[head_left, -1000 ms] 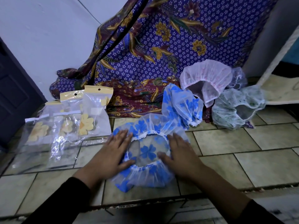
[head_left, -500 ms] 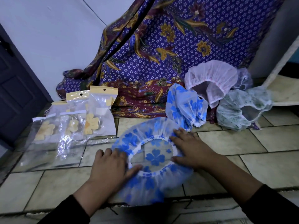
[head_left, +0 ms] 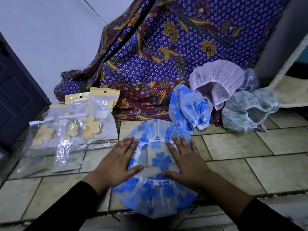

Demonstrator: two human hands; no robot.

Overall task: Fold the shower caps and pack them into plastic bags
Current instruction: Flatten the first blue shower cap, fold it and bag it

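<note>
On floor [head_left: 233,144] | left hand [head_left: 115,165], right hand [head_left: 186,165]: grip flat, unclenched | moved level, pressing shower cap [head_left: 155,195]

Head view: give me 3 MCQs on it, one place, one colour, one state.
1. Where are the plastic bags relative to the flattened shower cap?
A. to its left
B. to its right
C. on top of it

2. What colour is the flower print on that cap?
A. red
B. blue
C. black

3. How are the left hand and right hand placed?
A. flat on the cap
B. lifted clear of it
C. each gripping a bag

Key:
1 A: the bags lie on the tiled floor left of the cap.
2 B: blue flowers show on clear plastic.
3 A: both hands lie spread and flat on the cap, one on each side of its opening.
</note>
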